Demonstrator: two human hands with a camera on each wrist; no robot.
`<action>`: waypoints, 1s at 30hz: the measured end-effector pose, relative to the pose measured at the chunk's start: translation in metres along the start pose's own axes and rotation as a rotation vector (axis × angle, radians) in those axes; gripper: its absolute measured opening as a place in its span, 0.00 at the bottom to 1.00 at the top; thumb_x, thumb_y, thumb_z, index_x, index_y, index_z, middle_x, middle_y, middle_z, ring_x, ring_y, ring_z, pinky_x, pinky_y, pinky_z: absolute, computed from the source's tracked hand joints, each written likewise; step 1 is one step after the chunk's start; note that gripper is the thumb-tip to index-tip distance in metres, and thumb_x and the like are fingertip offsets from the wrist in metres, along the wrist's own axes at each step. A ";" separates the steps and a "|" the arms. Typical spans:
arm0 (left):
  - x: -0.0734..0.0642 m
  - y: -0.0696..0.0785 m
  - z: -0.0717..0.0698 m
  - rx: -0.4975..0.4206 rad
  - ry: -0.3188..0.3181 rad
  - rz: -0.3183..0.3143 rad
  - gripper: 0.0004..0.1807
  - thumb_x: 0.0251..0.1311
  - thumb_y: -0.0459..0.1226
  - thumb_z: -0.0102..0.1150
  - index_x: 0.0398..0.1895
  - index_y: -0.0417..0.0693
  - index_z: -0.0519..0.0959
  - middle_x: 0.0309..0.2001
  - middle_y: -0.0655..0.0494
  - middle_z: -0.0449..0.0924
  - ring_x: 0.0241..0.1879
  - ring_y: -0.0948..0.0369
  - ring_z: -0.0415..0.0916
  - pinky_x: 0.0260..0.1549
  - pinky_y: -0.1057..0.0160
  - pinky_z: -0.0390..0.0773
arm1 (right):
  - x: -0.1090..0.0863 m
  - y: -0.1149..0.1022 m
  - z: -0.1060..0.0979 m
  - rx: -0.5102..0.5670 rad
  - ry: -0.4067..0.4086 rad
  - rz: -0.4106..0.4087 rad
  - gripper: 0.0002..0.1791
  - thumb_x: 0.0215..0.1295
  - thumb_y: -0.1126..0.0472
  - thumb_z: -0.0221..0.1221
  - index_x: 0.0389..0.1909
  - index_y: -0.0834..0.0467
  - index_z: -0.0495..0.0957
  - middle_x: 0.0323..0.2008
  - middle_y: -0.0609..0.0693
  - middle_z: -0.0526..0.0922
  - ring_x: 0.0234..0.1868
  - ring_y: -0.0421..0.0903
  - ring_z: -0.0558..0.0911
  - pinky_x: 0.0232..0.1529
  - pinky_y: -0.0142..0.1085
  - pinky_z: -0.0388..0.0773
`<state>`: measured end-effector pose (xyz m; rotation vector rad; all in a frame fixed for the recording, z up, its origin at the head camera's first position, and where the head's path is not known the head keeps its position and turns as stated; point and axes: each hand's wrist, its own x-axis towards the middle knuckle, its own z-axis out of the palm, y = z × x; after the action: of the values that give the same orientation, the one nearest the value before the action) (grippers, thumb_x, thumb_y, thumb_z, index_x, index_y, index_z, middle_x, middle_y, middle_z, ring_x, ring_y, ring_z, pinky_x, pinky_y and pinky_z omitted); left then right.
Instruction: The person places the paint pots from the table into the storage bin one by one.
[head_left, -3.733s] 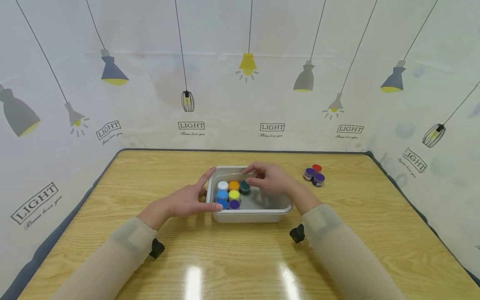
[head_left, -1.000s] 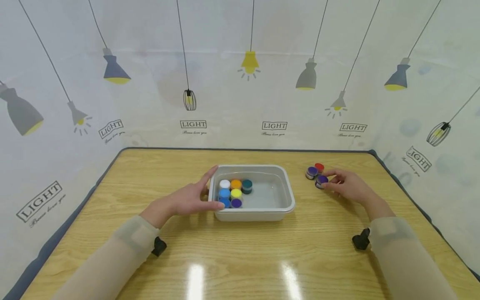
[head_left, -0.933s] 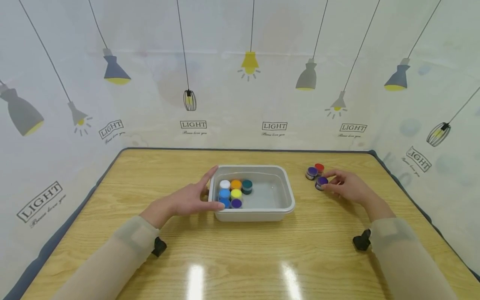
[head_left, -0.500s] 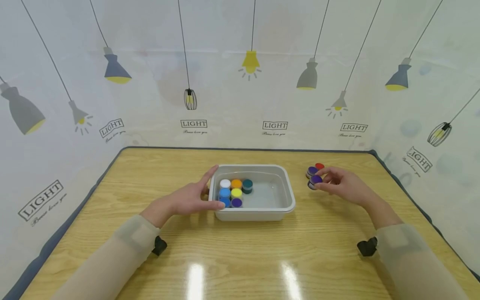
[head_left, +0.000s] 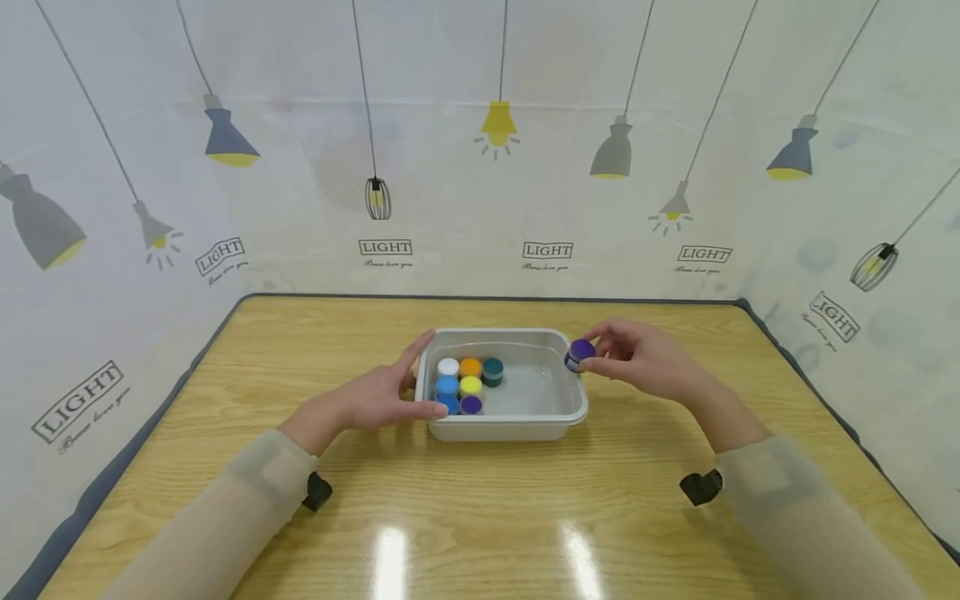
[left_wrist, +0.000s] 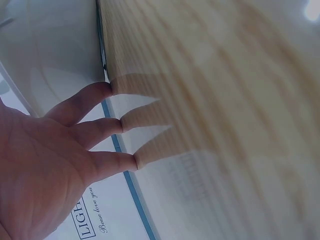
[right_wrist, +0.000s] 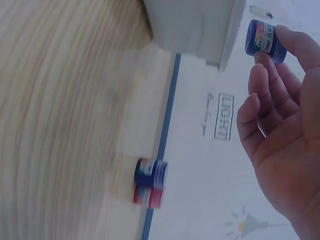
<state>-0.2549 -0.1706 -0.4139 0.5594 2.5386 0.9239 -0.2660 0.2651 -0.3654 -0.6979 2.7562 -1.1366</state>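
My right hand pinches a purple-lidded paint jar between thumb and fingers, over the right rim of a light grey plastic tray. The jar is raised and tilted; its printed label shows in the right wrist view. At the tray's left end, my left hand rests with thumb on the near rim and index finger at the far corner. The left wrist view shows its other fingers stretched out, tips on the table. Inside the tray stand a white jar, an orange jar, a dark green jar and several others.
Another purple jar and a red jar stand on the wooden table; my right hand hides them in the head view. A wall covering printed with lamps surrounds the table's back and sides.
My right hand has gone from the tray to the jars at the right, taken a purple one, lifted it and carried it left to the tray's rim. The left hand stays in place.
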 end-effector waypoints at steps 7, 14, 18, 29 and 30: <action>0.002 -0.001 0.000 0.001 -0.001 -0.004 0.68 0.64 0.73 0.66 0.89 0.80 0.25 0.79 0.34 0.71 0.77 0.37 0.72 0.77 0.29 0.66 | 0.018 -0.018 0.022 0.018 -0.044 -0.042 0.19 0.71 0.53 0.75 0.58 0.51 0.84 0.40 0.49 0.87 0.36 0.50 0.80 0.35 0.34 0.77; 0.002 -0.001 0.000 -0.002 0.000 0.003 0.67 0.64 0.73 0.65 0.89 0.80 0.25 0.79 0.33 0.71 0.78 0.37 0.72 0.77 0.29 0.65 | 0.034 -0.028 0.041 -0.005 -0.066 -0.065 0.18 0.71 0.53 0.75 0.57 0.50 0.84 0.39 0.48 0.86 0.38 0.48 0.79 0.37 0.35 0.77; 0.002 -0.002 0.000 0.000 0.001 0.005 0.67 0.63 0.74 0.65 0.89 0.80 0.25 0.79 0.33 0.71 0.78 0.37 0.71 0.77 0.29 0.65 | 0.043 -0.034 0.049 -0.022 -0.085 -0.082 0.18 0.71 0.51 0.75 0.57 0.50 0.85 0.39 0.48 0.86 0.39 0.48 0.79 0.40 0.36 0.77; 0.001 -0.001 0.000 0.006 0.005 0.003 0.68 0.62 0.75 0.65 0.90 0.78 0.26 0.79 0.32 0.70 0.77 0.35 0.72 0.77 0.29 0.66 | 0.064 -0.044 0.072 -0.002 -0.126 -0.122 0.17 0.71 0.52 0.74 0.56 0.50 0.85 0.39 0.46 0.86 0.37 0.46 0.81 0.39 0.36 0.79; 0.001 -0.001 0.000 0.007 0.005 0.004 0.68 0.62 0.75 0.65 0.90 0.78 0.26 0.79 0.32 0.70 0.77 0.35 0.72 0.77 0.29 0.66 | 0.065 -0.044 0.074 0.003 -0.128 -0.118 0.17 0.71 0.52 0.74 0.56 0.50 0.85 0.39 0.46 0.86 0.37 0.46 0.81 0.40 0.37 0.80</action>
<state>-0.2562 -0.1708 -0.4145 0.5651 2.5469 0.9196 -0.2894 0.1614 -0.3823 -0.9109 2.6371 -1.0751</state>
